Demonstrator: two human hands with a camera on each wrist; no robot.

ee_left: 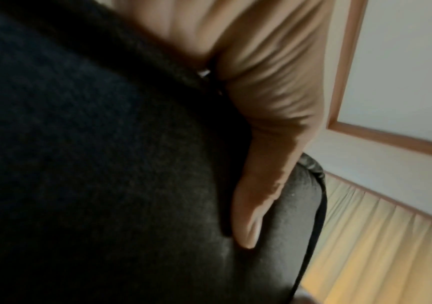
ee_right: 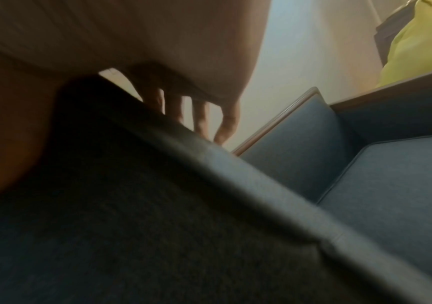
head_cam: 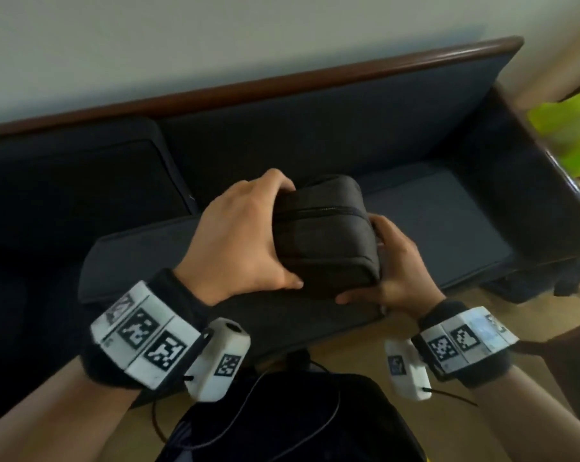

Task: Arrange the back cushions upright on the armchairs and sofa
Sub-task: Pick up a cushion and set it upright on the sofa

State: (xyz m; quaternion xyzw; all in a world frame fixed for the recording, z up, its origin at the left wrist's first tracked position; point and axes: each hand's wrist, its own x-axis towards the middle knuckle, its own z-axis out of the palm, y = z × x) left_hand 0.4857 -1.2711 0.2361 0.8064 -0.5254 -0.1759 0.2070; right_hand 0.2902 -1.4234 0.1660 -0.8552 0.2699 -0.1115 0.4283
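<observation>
Cushion (head_cam: pixel 325 228) between both hands, before the sofa (head_cam: pixel 315 135), another cushion (head_cam: pixel 155 258) seemingly beneath

pale wall (head_cam: pixel 215 35) behind | wood-framed panel (ee_left: pixel 402 72) on wall | yellow-green object (head_cam: pixel 568 135) at far right, blurred | light wood floor (ee_left: pixel 381 246) | black cable (head_cam: pixel 241 411) below, over dark item

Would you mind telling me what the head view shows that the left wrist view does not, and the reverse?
Only the head view shows the right hand, the sofa with its wooden top rail and the zip along the cushion's end. Only the left wrist view shows a wood-framed panel on the wall. Both show the left hand gripping the dark cushion.
</observation>
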